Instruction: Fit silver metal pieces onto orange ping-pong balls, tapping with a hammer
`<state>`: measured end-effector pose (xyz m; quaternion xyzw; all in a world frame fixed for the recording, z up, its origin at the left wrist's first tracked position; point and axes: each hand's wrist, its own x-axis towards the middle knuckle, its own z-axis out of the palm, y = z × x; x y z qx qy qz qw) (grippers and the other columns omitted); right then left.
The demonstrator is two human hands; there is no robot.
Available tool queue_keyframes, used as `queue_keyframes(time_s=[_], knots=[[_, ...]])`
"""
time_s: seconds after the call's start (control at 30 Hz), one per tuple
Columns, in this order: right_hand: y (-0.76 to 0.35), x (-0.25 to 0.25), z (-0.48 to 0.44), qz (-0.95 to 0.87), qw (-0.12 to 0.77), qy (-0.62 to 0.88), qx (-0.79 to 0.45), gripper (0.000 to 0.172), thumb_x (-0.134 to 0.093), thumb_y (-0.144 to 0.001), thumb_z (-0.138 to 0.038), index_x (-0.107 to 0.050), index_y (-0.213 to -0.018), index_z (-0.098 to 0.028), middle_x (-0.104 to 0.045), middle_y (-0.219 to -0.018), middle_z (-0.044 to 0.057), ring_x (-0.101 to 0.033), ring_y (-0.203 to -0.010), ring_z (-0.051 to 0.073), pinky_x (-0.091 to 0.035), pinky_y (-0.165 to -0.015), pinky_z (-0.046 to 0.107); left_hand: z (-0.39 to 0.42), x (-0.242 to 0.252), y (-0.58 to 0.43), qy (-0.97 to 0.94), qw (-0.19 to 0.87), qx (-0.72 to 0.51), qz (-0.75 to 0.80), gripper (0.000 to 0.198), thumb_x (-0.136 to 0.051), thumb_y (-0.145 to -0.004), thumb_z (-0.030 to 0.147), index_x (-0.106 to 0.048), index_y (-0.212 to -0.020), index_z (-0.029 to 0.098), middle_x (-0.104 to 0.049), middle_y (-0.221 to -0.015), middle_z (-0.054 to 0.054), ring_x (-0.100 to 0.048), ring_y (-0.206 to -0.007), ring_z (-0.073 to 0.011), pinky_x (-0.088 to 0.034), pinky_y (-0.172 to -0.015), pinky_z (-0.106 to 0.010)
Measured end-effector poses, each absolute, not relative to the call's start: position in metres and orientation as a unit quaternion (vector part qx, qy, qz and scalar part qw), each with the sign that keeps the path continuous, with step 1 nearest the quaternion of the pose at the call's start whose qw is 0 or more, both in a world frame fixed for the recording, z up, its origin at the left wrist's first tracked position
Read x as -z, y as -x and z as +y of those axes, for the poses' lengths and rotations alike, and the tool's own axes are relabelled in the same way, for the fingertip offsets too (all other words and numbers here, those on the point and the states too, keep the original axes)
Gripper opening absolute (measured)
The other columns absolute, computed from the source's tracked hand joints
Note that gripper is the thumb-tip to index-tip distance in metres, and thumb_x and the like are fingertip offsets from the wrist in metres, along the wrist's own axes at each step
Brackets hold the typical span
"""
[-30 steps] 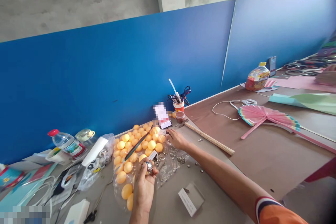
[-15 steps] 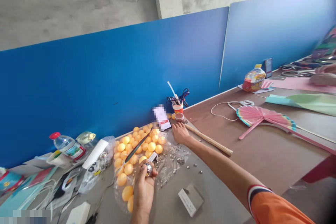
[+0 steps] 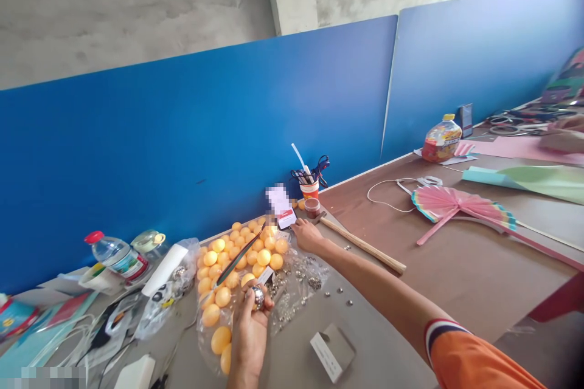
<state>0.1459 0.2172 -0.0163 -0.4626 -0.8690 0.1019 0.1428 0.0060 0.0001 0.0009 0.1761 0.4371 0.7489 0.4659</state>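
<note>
The left hand point(image 3: 250, 329) is turned with the palm up, and its fingers are curled around a metal ball point(image 3: 258, 298). This ball is round and silver, polished like a mirror, with bright spots and dark reflections on its surface. It is held above the near part of a clear plastic bag point(image 3: 212, 357), in which many orange-yellow plastic balls point(image 3: 263, 256) lie close together. The right hand point(image 3: 307, 236) is stretched forward, palm down, with its fingertips near the lower edge of a smartphone point(image 3: 287, 217); whether it grasps something, I cannot tell.

A long, thin, dark object point(image 3: 237, 259) lies across the orange-yellow balls. Just beside them, many small steel balls point(image 3: 314, 282) are gathered on clear plastic, and a few lie loose on the counter point(image 3: 289, 368). Nearer to the person there is a small open carton point(image 3: 332, 352), white and grey.

Beyond the right hand is a hammer point(image 3: 360, 243) with a wooden handle, and near its head stand a small round tub point(image 3: 312, 207) and a paper cup point(image 3: 309, 189) with pens. Farther to the right lies a pink folding fan point(image 3: 456, 203) with a coloured edge. To the left, a red-capped bottle point(image 3: 117, 257) leans near the blue partition point(image 3: 191, 134).
</note>
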Motion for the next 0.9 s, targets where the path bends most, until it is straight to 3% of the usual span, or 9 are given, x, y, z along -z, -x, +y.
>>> queue_keyframes(time_s=[0.23, 0.4, 0.6, 0.8, 0.9], knots=[[-0.146, 0.019, 0.22, -0.859, 0.16, 0.475, -0.104, 0.03, -0.047, -0.085, -0.009, -0.072, -0.1, -0.014, -0.066, -0.111, 0.014, -0.058, -0.106, 0.026, -0.042, -0.088, 0.033, 0.001, 0.002, -0.004, -0.166, 0.471, -0.754, 0.427, 0.037, -0.087, -0.061, 0.039, -0.071, -0.086, 0.017, -0.068, -0.078, -0.003, -0.057, -0.061, -0.0118, -0.049, -0.059, -0.025], [-0.144, 0.018, 0.225, -0.852, 0.171, 0.481, -0.111, 0.049, -0.047, -0.081, -0.006, -0.065, -0.125, -0.019, -0.065, -0.117, 0.013, -0.059, -0.106, 0.025, -0.042, -0.088, 0.031, 0.001, -0.001, -0.005, -0.185, 0.474, -0.747, 0.428, 0.034, -0.085, -0.065, 0.039, -0.069, -0.087, 0.018, -0.067, -0.079, -0.003, -0.058, -0.061, -0.0122, -0.049, -0.06, -0.026], [-0.137, 0.026, 0.225, -0.854, 0.168, 0.477, -0.12, 0.034, -0.051, -0.083, -0.009, -0.071, -0.11, -0.015, -0.065, -0.116, 0.015, -0.058, -0.109, 0.027, -0.042, -0.09, 0.033, 0.001, 0.001, -0.003, -0.176, 0.472, -0.754, 0.422, 0.034, -0.086, -0.063, 0.038, -0.07, -0.085, 0.018, -0.067, -0.079, -0.002, -0.058, -0.061, -0.0114, -0.05, -0.061, -0.025], [-0.137, 0.025, 0.226, -0.847, 0.169, 0.487, -0.13, 0.04, -0.05, -0.083, -0.008, -0.067, -0.118, -0.016, -0.064, -0.117, 0.015, -0.059, -0.106, 0.026, -0.042, -0.088, 0.032, 0.002, 0.002, -0.003, -0.177, 0.472, -0.752, 0.425, 0.036, -0.087, -0.062, 0.04, -0.072, -0.086, 0.018, -0.068, -0.078, -0.003, -0.058, -0.06, -0.0118, -0.05, -0.06, -0.025], [-0.136, 0.024, 0.226, -0.845, 0.171, 0.487, -0.136, 0.031, -0.051, -0.083, -0.01, -0.071, -0.106, -0.015, -0.065, -0.113, 0.014, -0.059, -0.105, 0.025, -0.042, -0.086, 0.031, 0.002, 0.001, -0.003, -0.165, 0.471, -0.756, 0.424, 0.035, -0.087, -0.062, 0.04, -0.071, -0.084, 0.017, -0.068, -0.077, -0.003, -0.058, -0.06, -0.0116, -0.05, -0.06, -0.025]])
